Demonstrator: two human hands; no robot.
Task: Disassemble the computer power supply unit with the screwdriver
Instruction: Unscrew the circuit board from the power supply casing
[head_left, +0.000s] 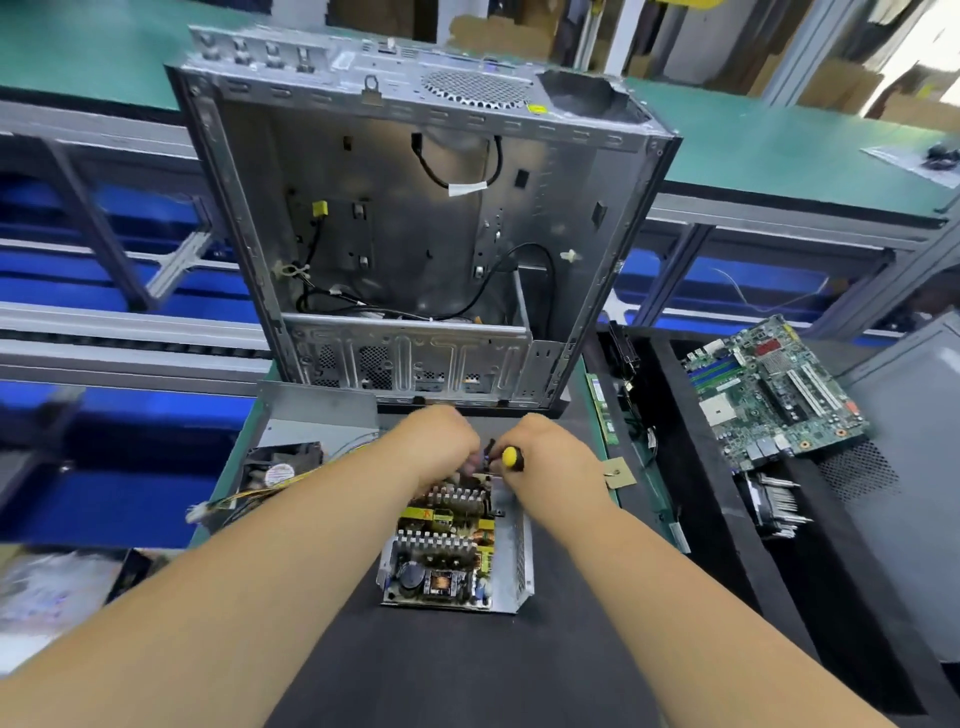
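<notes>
Both your hands meet at the far end of the power supply, which lies open on the bench straight ahead of you, its long axis running away from you toward the computer case. Your right hand is curled round the screwdriver, yellow butt showing, shaft pointing down and left into the far edge. Your left hand is curled over the same spot; what it grips you cannot tell. The tip, the screw and the far wall are hidden under your fingers. The removed cover with the fan sits to the left
</notes>
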